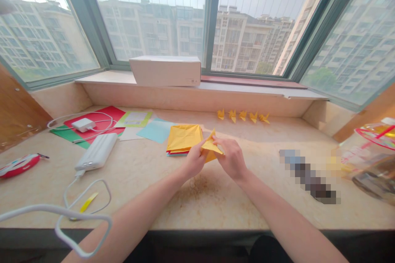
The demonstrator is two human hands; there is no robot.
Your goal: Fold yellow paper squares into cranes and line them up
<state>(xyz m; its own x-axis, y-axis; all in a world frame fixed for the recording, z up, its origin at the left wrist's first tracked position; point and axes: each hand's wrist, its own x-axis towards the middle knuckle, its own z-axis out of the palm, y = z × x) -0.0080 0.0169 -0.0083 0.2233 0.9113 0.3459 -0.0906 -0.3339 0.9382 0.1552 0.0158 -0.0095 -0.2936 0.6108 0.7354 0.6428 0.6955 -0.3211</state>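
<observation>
Folded paper: I saw the yellow sheet (211, 145) near the middle of the frame, held up between both hands above the tabletop (197, 209).
Left hand: its grip (195, 158) pinched the sheet's left side.
Right hand: its grip (232, 155) pinched the sheet's right side, fingers curled.
Paper stack: it lay (184, 135) just left of centre, yellow on top, red and blue edges showing below.
Paper birds: I counted five yellow ones (242, 116) in a row, right of upper centre.
Power bank: white, it lay (98, 152) at the frame's left, cable plugged in.
</observation>
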